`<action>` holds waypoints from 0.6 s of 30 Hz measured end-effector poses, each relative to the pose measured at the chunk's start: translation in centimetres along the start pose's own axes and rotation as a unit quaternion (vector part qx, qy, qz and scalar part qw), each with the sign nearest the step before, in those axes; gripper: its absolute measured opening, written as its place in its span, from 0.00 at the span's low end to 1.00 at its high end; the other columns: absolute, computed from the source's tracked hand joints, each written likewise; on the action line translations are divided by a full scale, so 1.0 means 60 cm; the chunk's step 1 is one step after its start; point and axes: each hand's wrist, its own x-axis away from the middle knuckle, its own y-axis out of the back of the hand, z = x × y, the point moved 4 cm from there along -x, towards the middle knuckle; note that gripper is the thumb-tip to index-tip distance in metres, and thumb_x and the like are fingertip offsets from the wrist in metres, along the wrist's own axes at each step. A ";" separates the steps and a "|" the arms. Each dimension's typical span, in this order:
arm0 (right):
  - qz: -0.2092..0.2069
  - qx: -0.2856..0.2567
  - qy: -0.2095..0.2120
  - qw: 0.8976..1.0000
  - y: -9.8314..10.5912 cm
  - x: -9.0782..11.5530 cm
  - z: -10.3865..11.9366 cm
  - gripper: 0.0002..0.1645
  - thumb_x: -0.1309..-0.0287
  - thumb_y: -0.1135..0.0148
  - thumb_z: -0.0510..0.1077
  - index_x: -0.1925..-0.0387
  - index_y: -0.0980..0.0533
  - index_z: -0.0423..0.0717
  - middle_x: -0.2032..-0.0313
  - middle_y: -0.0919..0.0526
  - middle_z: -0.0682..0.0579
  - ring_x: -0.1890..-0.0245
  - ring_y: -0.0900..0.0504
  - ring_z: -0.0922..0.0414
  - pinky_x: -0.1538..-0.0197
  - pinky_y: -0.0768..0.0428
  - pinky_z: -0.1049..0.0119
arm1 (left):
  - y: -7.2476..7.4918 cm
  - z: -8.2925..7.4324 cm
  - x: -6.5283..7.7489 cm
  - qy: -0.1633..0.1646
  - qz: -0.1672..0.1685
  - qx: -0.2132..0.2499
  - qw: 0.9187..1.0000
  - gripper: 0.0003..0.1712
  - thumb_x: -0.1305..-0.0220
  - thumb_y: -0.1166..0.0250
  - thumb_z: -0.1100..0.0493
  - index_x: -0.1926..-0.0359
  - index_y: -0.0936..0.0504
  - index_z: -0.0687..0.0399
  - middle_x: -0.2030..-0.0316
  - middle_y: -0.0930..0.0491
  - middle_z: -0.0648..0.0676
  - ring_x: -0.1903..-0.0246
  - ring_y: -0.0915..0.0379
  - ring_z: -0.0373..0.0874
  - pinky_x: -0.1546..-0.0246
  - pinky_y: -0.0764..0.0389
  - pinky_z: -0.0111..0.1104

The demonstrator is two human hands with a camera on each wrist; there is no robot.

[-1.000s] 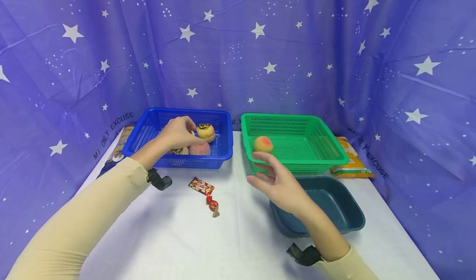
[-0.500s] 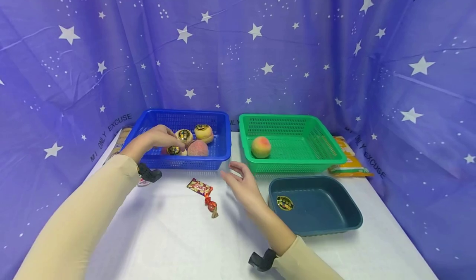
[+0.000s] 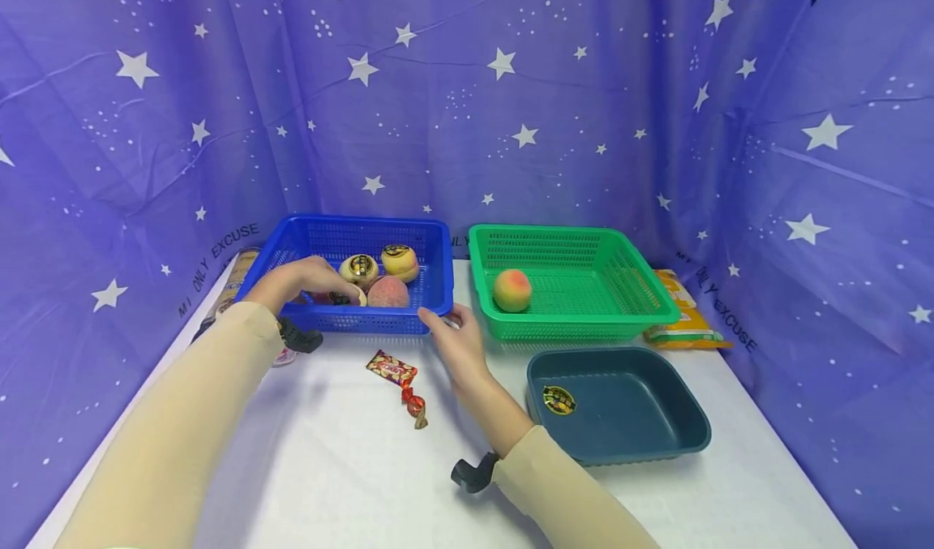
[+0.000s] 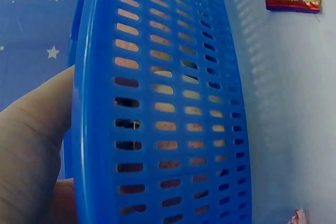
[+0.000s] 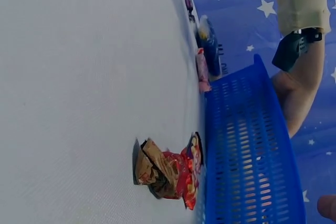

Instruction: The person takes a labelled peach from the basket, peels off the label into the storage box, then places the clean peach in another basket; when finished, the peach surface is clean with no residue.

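Note:
Inside the blue basket (image 3: 379,322) sit several peaches, some with black-and-gold stickers. My left hand (image 3: 299,280) reaches over the front rim, its fingers curled round a stickered peach (image 3: 359,296) at the front left; part of that peach is hidden. In the left wrist view the basket wall (image 4: 157,129) covers most of this grasp, and the hand (image 4: 31,140) shows at the rim. My right hand (image 3: 461,345) is at the basket's front right corner, thumb over the rim, the other fingers loosely bent outside. A pinkish peach (image 3: 388,292) lies beside the stickered one.
The green basket (image 3: 576,328) holds one peach (image 3: 512,290). In front of it stands a dark teal tub (image 3: 620,419) with a gold sticker (image 3: 559,400). A snack packet (image 3: 392,367) and wrapped candy (image 3: 413,405) lie before the blue basket. A yellow bag (image 3: 686,326) lies far right.
My left hand has drawn back left from above the peaches and lowered onto the front-left one. My right hand has moved left from over the tub to the blue basket's corner.

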 end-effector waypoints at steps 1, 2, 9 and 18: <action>-0.004 0.002 -0.001 1.000 -0.001 -0.003 -0.001 0.42 0.33 0.24 0.52 0.27 0.28 0.36 0.30 0.21 0.37 0.31 0.20 0.43 0.23 0.20 0.45 | -0.001 0.000 -0.002 0.001 -0.002 0.002 1.000 0.33 0.38 0.23 0.32 0.47 0.12 0.53 0.44 0.17 0.59 0.43 0.20 0.55 0.40 0.14 0.50; -0.008 0.004 -0.003 1.000 -0.001 -0.005 -0.002 0.42 0.33 0.24 0.52 0.26 0.28 0.36 0.30 0.20 0.37 0.30 0.20 0.43 0.23 0.21 0.45 | -0.002 0.000 -0.003 0.002 -0.004 0.004 1.000 0.30 0.38 0.23 0.32 0.52 0.12 0.51 0.49 0.17 0.57 0.47 0.21 0.53 0.43 0.14 0.48; -0.014 0.014 0.004 1.000 -0.002 -0.017 -0.006 0.40 0.34 0.24 0.50 0.28 0.27 0.34 0.32 0.18 0.36 0.32 0.18 0.42 0.24 0.19 0.44 | -0.008 0.003 -0.007 -0.001 -0.031 0.006 0.999 0.28 0.41 0.21 0.31 0.74 0.25 0.42 0.67 0.26 0.48 0.60 0.28 0.46 0.58 0.23 0.37; -0.030 0.045 0.022 0.998 -0.003 -0.021 -0.014 0.39 0.35 0.23 0.54 0.31 0.23 0.37 0.34 0.15 0.38 0.34 0.14 0.43 0.29 0.14 0.47 | -0.007 0.007 -0.007 -0.018 -0.087 0.034 0.995 0.26 0.40 0.22 0.39 0.83 0.25 0.39 0.80 0.33 0.41 0.69 0.34 0.43 0.66 0.28 0.35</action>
